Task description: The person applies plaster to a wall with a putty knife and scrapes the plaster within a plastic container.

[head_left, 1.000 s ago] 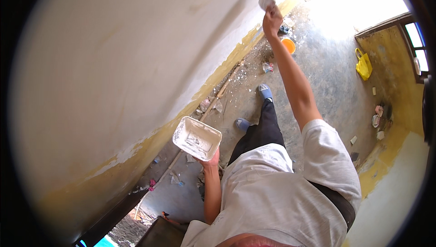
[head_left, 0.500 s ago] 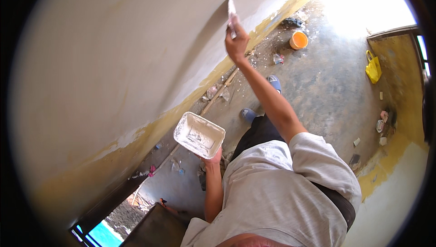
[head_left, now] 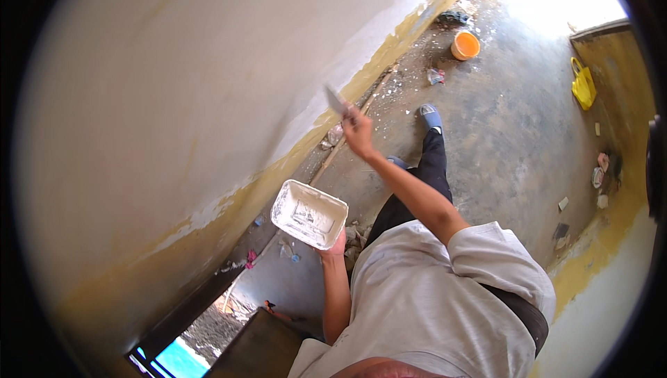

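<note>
Our right hand (head_left: pixel 358 131) is closed around a flat scraper (head_left: pixel 335 101), out ahead of the white tray (head_left: pixel 288 204) and a little to its right. The scraper is blurred, its blade pointing toward the pale wall (head_left: pixel 174 100) left of the tray; we cannot tell whether it touches the surface. Our left hand (head_left: pixel 336 243) holds the tray from below at its near right corner, most of the fingers hidden beneath it. The tray is tilted so that we see into it, and whitish paste streaks its bottom and sides.

Just beyond the tray, a thin pole (head_left: pixel 326 167) lies on the floor (head_left: pixel 500 135) along the foot of the wall. Farther ahead and to the right of the tray stands an orange bucket (head_left: pixel 458 53), with a crumpled wrapper (head_left: pixel 435 76) on the nearer side of it. Well to the right of the tray, a yellow bag (head_left: pixel 583 92) rests near another wall (head_left: pixel 622 93). Ahead and right of the tray we see our blue-grey shoe (head_left: pixel 431 115).
</note>
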The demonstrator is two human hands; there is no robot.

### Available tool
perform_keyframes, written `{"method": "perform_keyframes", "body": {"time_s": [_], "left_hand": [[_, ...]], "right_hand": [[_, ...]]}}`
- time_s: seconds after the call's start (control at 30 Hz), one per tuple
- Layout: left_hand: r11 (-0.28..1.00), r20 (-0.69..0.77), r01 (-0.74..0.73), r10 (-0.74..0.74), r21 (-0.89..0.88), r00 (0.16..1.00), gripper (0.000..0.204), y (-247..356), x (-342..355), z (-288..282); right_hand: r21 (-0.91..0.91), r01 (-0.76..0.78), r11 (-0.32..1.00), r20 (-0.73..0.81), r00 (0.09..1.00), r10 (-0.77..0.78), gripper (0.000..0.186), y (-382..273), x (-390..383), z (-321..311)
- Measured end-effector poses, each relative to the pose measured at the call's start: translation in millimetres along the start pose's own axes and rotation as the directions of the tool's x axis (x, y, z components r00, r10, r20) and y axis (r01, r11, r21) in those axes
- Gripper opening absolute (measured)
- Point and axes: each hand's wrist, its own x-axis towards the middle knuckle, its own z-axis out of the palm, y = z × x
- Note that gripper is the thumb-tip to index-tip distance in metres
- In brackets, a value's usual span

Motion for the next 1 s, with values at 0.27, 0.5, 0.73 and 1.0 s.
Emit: {"method": "perform_keyframes", "body": {"time_s": [0.27, 0.5, 0.73, 1.0], "left_hand": [[0.988, 0.104, 0.155, -0.155, 0.013, 0.982, 0.055, -61, 47, 30], [0.986, 0.083, 0.163, -0.164, 0.02, 0.983, 0.055, -89, 72, 70], [0.988, -0.006, 0.149, -0.149, -0.028, 0.989, 0.054, -73, 66, 62], [0.973, -0.121, 0.038, -0.011, 0.226, 0.993, 0.063, -15, 24, -16]], "right_hand": [[0.416, -0.097, 0.904, -0.263, 0.939, 0.222, 0.034, -16, 246, -172], [-0.067, 0.207, 0.976, -0.393, 0.894, -0.216, 0.031, -50, 402, -225], [-0.219, 0.128, 0.967, -0.321, 0.927, -0.195, 0.04, -64, 369, -158], [-0.092, 0.347, 0.933, -0.286, 0.889, -0.358, 0.046, -38, 172, 18]]}}
